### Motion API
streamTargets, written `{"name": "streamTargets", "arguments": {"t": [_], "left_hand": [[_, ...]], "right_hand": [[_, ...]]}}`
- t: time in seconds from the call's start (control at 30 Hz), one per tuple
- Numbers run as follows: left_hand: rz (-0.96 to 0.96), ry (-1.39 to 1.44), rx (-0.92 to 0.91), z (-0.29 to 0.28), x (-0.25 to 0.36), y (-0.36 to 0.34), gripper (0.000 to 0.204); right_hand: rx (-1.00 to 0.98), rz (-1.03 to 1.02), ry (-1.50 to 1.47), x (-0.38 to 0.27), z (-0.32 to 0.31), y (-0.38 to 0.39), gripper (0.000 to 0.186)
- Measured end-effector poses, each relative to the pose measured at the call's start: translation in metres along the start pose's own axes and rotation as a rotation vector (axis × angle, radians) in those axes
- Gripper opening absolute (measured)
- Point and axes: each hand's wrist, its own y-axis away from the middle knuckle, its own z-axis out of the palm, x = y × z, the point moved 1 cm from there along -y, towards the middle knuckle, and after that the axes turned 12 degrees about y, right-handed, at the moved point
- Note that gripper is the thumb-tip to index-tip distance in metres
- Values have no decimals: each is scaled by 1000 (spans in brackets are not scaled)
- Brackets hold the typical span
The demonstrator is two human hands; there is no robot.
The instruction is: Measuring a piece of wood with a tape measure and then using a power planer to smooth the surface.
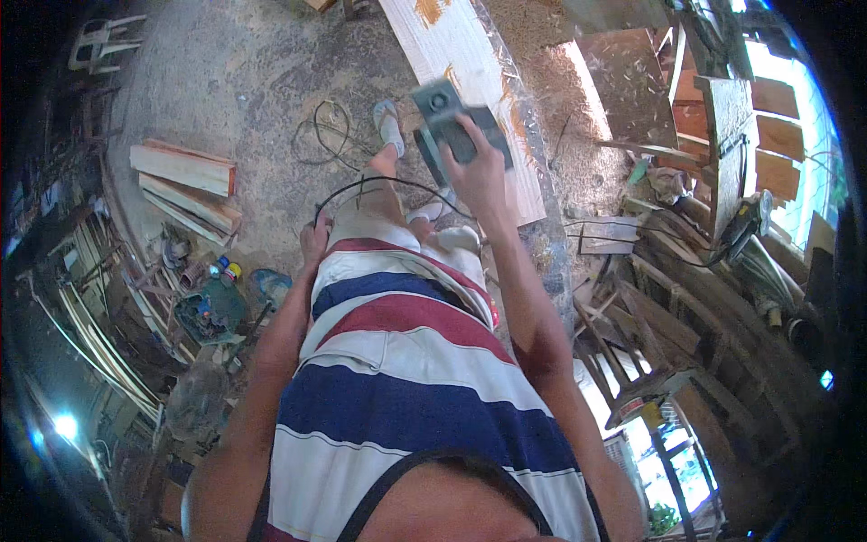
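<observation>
My right hand (477, 172) is closed around the handle of a dark grey-green electric planer (437, 101). The planer rests on or just over a long pale wooden board (483, 68), by its left edge near the close end; I cannot tell whether its sole touches. Curled shavings (515, 126) lie along the board's right side. A black power cord (393, 180) arches from near the planer across my legs to my left hand (315, 238). That hand is held low at my left side, its fingers closed on the cord.
Cord loops (325, 135) lie on the dusty floor by my feet. Short planks (185, 169) are stacked at left, near a green container (212, 312) of odds and ends. Wood sheets (623, 81) and a wooden stool (650, 393) stand at right among timber.
</observation>
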Motion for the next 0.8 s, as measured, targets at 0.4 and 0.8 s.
{"name": "streamTargets", "arguments": {"t": [0.4, 0.8], "left_hand": [[-172, 444, 42, -73, -2, -2, 85], [418, -355, -128, -38, 94, 6, 22]], "right_hand": [[-58, -28, 37, -75, 37, -140, 61], [-20, 244, -23, 111, -89, 261, 66]]}}
